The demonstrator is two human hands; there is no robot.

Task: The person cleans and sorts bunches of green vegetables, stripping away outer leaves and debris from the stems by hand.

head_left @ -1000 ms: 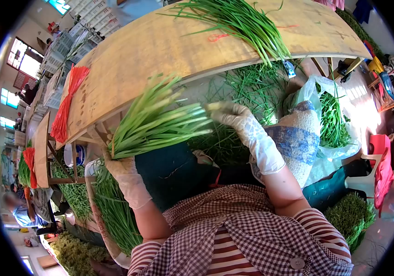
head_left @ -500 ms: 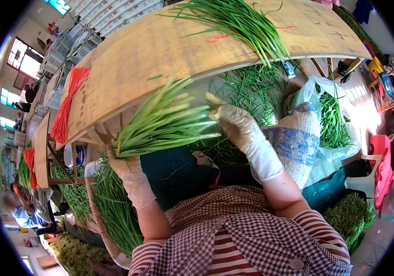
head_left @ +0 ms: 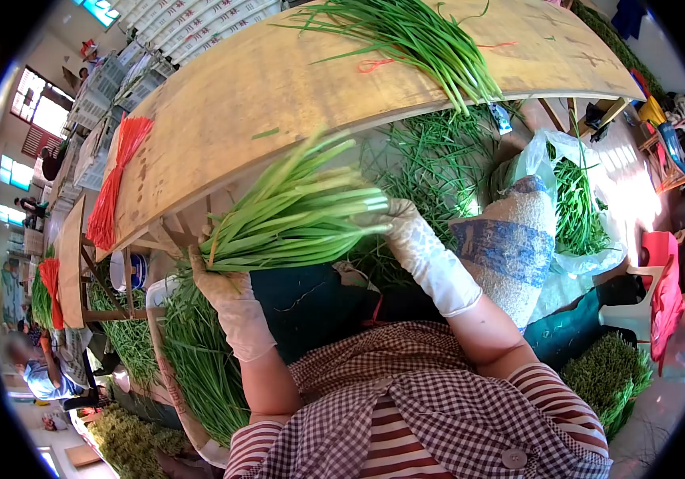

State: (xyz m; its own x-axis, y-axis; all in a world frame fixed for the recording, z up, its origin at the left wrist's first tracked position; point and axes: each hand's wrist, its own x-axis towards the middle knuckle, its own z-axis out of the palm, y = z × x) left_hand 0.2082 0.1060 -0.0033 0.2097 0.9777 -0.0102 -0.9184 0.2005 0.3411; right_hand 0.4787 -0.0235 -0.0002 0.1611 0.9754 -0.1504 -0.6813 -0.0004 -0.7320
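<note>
Your left hand (head_left: 230,295) clamps its fingers round the green bunch (head_left: 294,231) at eleven o'clock; your right hand (head_left: 414,235) meets its stem ends (head_left: 368,206), finger closure unclear.

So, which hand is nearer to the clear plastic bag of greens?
Right: the right hand is left of the bag; the left hand is farther left, across the held stalks.

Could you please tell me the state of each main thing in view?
Left hand: gloved, gripping held chives
Right hand: gloved, at their pale ends, grip unclear
Held chives: raised, fanned out
Tabletop chives: lying, apparently untied
Red tie bundle: cinched mid-length
Plastic bag: open, greens inside
</note>
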